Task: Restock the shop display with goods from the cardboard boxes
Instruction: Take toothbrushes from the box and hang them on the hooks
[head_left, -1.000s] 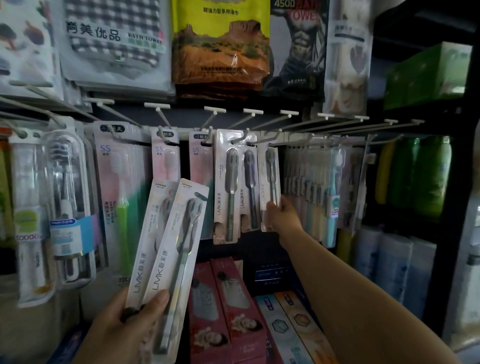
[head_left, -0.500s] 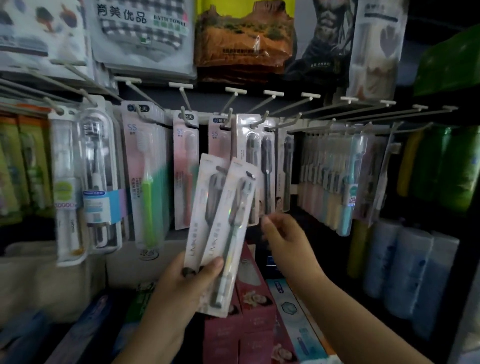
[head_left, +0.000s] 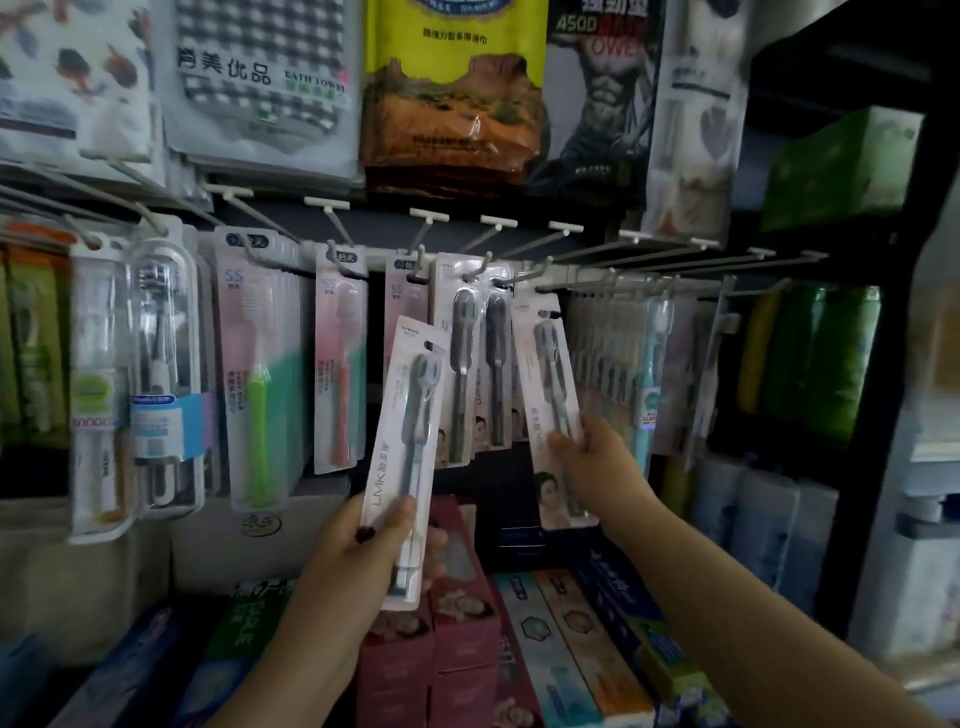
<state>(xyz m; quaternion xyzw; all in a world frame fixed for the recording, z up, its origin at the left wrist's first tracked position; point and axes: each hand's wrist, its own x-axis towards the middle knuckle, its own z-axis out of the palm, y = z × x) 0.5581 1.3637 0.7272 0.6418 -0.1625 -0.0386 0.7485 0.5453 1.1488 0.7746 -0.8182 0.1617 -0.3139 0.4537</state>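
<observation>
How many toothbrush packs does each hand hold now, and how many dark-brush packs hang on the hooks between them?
Left hand pack: 1
Right hand pack: 1
Hanging dark-brush packs: 2 in view
Total: 4

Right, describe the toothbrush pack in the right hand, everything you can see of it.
The toothbrush pack is a long white card with a clear blister over one dark-headed toothbrush and a printed face near its bottom. It leans with its top to the left, just below the hooks, not hung. The right hand grips its lower half, the thumb across the front.
</observation>
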